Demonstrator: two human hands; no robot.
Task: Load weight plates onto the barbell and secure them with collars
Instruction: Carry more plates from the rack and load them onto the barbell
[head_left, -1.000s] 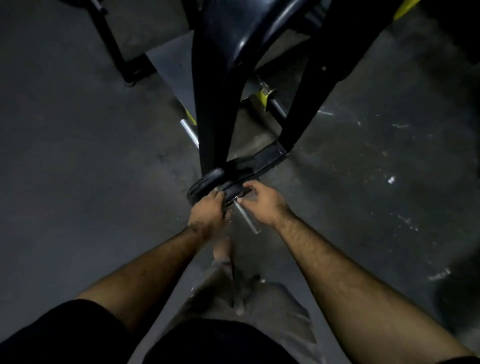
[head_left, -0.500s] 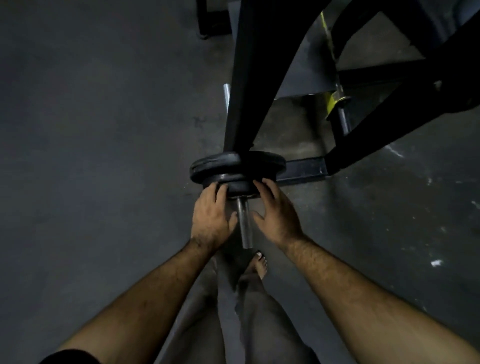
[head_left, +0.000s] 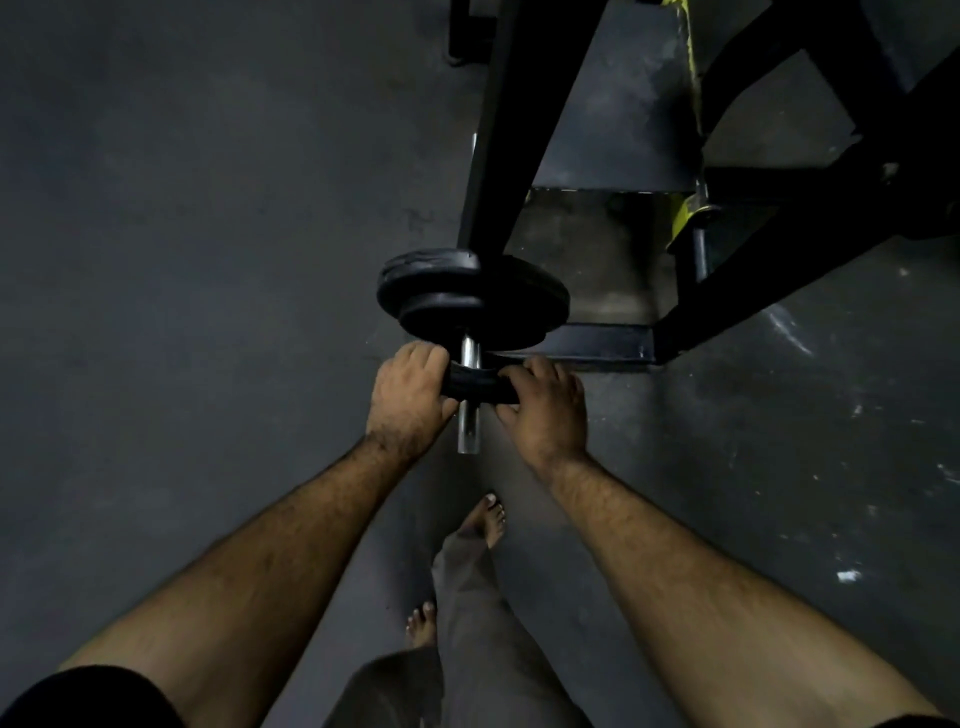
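- Rack (head_left: 519, 130) upright crosses above two big plates (head_left: 472, 299) seated on your bar (head_left: 469, 395).
- Bar's long axis points toward you.
- Small plate (head_left: 480, 383) sits near the bar's tip, apart from them.
- Left hand (head_left: 408, 402) and right hand (head_left: 548, 410) fingers clamp it equally; push away.

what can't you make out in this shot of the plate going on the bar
Head view, dim light:
- Small plate: both edges covered by the left hand and right hand; no markings legible.
- Bar: its inner length is hidden behind the loaded plates and the black frame.
- Collars: none visible.
- Frame top: cut off by the upper edge.
- How many plates are loaded: their dark edges merge.
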